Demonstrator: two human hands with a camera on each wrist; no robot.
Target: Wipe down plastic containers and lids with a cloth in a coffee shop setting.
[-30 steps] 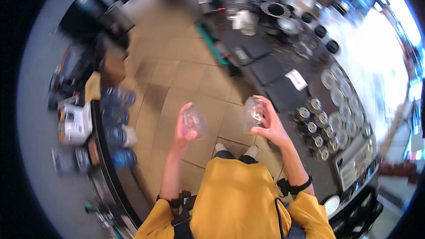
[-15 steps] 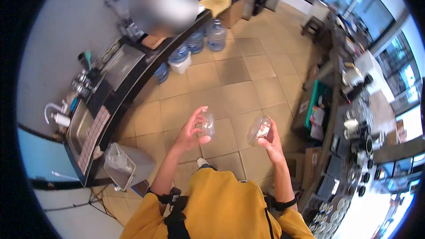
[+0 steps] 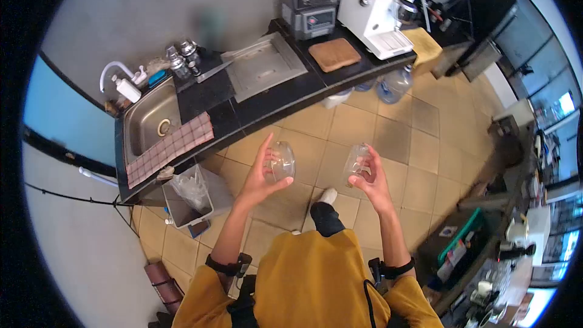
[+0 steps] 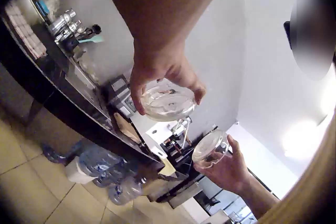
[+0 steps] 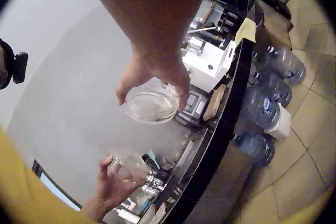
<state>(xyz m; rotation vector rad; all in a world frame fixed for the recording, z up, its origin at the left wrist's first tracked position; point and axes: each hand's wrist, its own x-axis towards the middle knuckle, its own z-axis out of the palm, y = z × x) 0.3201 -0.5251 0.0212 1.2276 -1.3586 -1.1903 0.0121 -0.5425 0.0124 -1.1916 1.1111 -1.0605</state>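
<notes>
My left hand [image 3: 258, 179] grips a short, clear round glass [image 3: 283, 163], fingers on one side and thumb on the other. In my right hand [image 3: 375, 183] is a second clear round glass [image 3: 354, 165], held around its side. Both are in the air over the floor in front of my body, apart from each other. The left wrist view shows the left glass [image 4: 169, 107] between thumb and fingers, its wide round end facing away from the palm. From the right wrist camera, the right glass [image 5: 152, 107] appears see-through, with nothing visible inside.
A black counter [image 3: 261, 114] runs ahead with a steel sink [image 3: 146, 118], a checked cloth [image 3: 170, 149], a metal drainboard [image 3: 267, 67], a wooden board [image 3: 334, 54] and a white espresso machine [image 3: 373, 21]. Below stand a bin [image 3: 209, 191] and water bottles [image 3: 395, 85]. A dark crate [image 3: 452, 237] sits right.
My body has turned left: the counter crowded with glassware has swung away to the lower right, and the sink counter has come in front. Both hands keep hold of their glasses.
</notes>
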